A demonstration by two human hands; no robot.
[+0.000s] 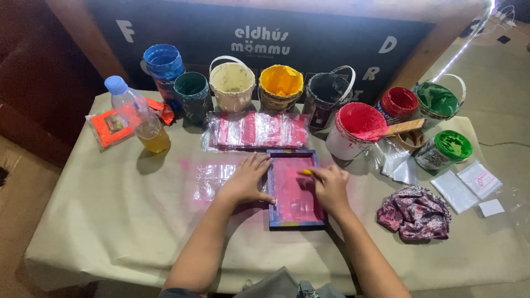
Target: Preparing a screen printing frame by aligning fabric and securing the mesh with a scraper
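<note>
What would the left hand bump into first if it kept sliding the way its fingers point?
The left hand rests on the frame's left edge, fingers pointing up and away. Straight ahead, it would probably first meet the stack of pink-printed plastic bags, then the row of paint buckets behind.

Under the hands a blue-edged frame (pixel 294 189) is showing pink. Beyond them, tubs are glowing yellow (pixel 281 86), red (pixel 357 130) and green (pixel 443 149). Right of them, a rag (pixel 414 213) is lying mottled pink and black.
</note>
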